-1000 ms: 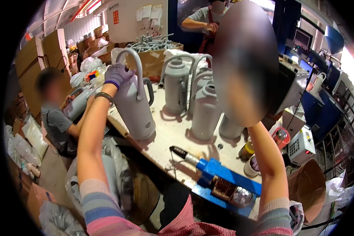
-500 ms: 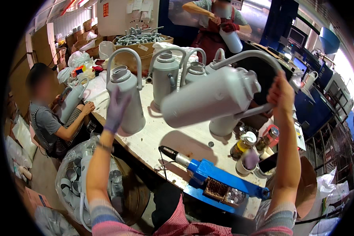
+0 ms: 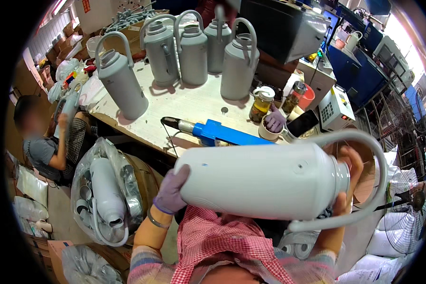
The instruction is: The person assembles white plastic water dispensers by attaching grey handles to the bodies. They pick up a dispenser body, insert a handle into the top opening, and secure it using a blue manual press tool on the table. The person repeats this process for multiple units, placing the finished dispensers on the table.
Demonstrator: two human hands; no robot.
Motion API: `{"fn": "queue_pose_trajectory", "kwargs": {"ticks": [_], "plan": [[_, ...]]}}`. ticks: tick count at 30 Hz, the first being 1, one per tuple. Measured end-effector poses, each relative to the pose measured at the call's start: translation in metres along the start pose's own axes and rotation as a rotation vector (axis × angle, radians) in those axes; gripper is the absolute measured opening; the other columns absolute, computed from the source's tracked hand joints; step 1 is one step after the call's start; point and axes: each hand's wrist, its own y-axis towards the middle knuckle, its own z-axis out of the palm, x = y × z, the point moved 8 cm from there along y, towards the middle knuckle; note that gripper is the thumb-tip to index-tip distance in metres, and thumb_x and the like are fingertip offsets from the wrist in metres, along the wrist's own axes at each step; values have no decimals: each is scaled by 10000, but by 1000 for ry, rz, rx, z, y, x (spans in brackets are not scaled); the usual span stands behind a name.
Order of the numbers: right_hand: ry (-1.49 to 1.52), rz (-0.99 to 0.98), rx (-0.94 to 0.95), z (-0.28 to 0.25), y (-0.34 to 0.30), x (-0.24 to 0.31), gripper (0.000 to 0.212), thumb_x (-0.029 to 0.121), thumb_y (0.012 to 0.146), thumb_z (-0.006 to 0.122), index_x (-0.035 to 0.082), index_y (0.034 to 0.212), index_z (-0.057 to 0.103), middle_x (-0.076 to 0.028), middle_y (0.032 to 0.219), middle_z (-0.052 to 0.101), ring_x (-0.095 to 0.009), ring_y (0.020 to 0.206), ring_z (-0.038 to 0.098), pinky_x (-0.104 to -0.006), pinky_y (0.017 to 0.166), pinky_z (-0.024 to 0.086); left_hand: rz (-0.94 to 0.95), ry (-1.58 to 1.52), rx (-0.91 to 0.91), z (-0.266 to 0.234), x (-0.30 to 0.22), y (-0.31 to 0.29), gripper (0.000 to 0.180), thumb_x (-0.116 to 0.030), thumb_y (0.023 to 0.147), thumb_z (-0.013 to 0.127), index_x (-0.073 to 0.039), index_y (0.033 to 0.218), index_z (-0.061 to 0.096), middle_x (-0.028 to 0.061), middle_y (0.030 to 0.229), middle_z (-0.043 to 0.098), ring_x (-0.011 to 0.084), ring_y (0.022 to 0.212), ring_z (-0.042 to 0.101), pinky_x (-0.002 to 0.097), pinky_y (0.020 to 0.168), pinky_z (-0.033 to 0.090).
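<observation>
A pale grey thermos flask casing [image 3: 255, 182] lies on its side in the air before my apron, base to the left and neck to the right. My left hand [image 3: 173, 189], in a thin purple glove, is closed against its base end. Bare fingers of my right hand [image 3: 349, 177] curl round the neck, partly hidden by it. Its large loop handle [image 3: 381, 165] swings out past my right wrist. Just beyond the casing, a blue bench fixture [image 3: 227, 135] with a dark-tipped metal spindle [image 3: 180, 124] rests on the white table [image 3: 199, 104].
Several similar casings [image 3: 123, 90] stand across the table. To the right are a lidded jar [image 3: 261, 104], a cup with a purple glove [image 3: 274, 120] and a phone [image 3: 302, 124]. A plastic-lined bin [image 3: 142, 208] holds another casing [image 3: 108, 189]. A co-worker [image 3: 45, 142] sits at left.
The casing has come from over the table, where my right hand held it by its handle, down to my body. My left hand has moved from beside a standing casing to its base.
</observation>
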Motion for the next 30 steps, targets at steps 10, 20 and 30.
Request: {"fn": "queue_pose_trajectory", "kwargs": {"ticks": [10,20,30], "plan": [[402,648,-590,-194,-232,-102,579,495,938,476,58,1317,478,-138,1235,556,-276,1155,550,-418,993,451,-152,910,396,133,215,82,429,-330,904,617,-68,1244,600,216,1170,630,374,1120,585,430,985,460],[373,539,-959,-211,-293,-103,577,500,960,466,85,1362,469,-123,1320,539,-294,1213,533,-462,1022,453,-191,703,209,138,224,84,259,-275,837,676,-31,917,708,202,943,687,359,932,653,467,839,513],[398,719,-1230,-205,-315,-154,573,504,978,452,94,1377,479,-118,1369,526,-307,1252,518,-485,1056,433,-368,578,296,139,235,86,299,-317,836,705,-99,1040,726,167,1009,703,329,982,657,430,869,505]]}}
